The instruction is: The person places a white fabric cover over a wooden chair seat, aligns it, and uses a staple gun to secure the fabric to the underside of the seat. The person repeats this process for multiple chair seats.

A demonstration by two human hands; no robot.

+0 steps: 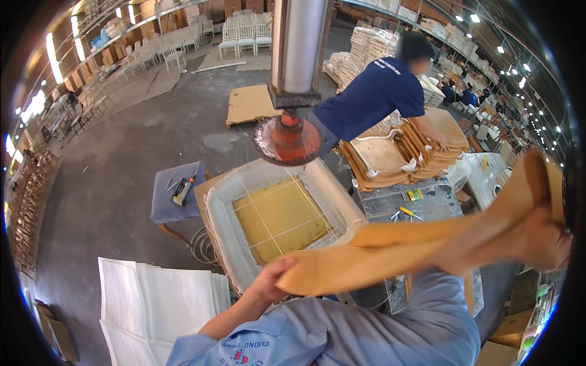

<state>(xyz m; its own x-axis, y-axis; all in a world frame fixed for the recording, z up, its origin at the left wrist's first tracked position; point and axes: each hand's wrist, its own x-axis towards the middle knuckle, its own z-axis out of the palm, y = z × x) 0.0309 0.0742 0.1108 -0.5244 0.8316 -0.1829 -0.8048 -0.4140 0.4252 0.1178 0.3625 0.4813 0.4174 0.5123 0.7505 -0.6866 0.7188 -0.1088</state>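
A long tan leather-like seat cover point(366, 262) stretches across in front of me, folded and blurred by motion. My left hand point(276, 280) is closed on its left end. My right hand point(543, 244), raised at the far right, grips the other end, though its fingers are smeared. Beyond the cover lies a square, pale-wrapped seat cushion point(217, 198) with a yellowish middle panel point(281, 216) crossed by thin white cords. Above the cushion hangs a press with a round, red-stained metal plate point(288, 141), apart from it.
A co-worker in a dark blue shirt point(372, 97) leans over a stack of tan covers point(390, 161) on the workbench point(381, 207). A blue-grey stool point(174, 210) bears a tool point(183, 192). White padding sheets point(159, 299) are piled at lower left; cardboard point(251, 105) lies behind.
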